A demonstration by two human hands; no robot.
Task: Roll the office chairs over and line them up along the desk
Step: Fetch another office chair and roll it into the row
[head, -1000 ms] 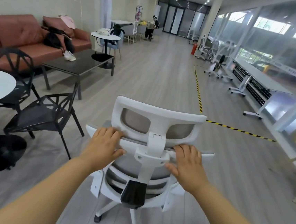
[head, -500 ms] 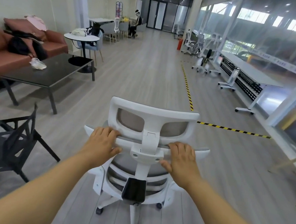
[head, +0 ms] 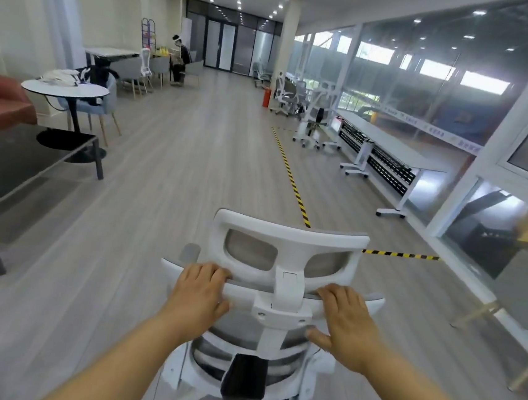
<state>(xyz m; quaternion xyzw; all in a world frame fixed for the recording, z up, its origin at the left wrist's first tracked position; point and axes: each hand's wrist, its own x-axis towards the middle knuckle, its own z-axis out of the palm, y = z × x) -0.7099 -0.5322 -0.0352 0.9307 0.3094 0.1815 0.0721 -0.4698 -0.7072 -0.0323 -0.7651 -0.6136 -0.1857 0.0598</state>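
Observation:
A white office chair (head: 287, 244) with grey mesh stands right in front of me, its back toward me. My left hand (head: 199, 293) grips the top rail of the backrest on the left. On the right side of the same rail, my right hand (head: 345, 325) holds on too. A long white desk (head: 390, 144) runs along the glass wall at the right. Another white office chair (head: 315, 121) stands at the desk's far end, with more chairs behind it.
Yellow-black floor tape (head: 290, 176) marks a line ahead and to the right. A dark coffee table (head: 17, 169) and a round white table (head: 65, 88) stand at the left. A person (head: 179, 59) sits far back. Wooden legs (head: 477, 314) show at the right edge.
I have rolled the chair forward along the room. The black chairs and most of the sofa have dropped out of view at the left, and the desk is closer.

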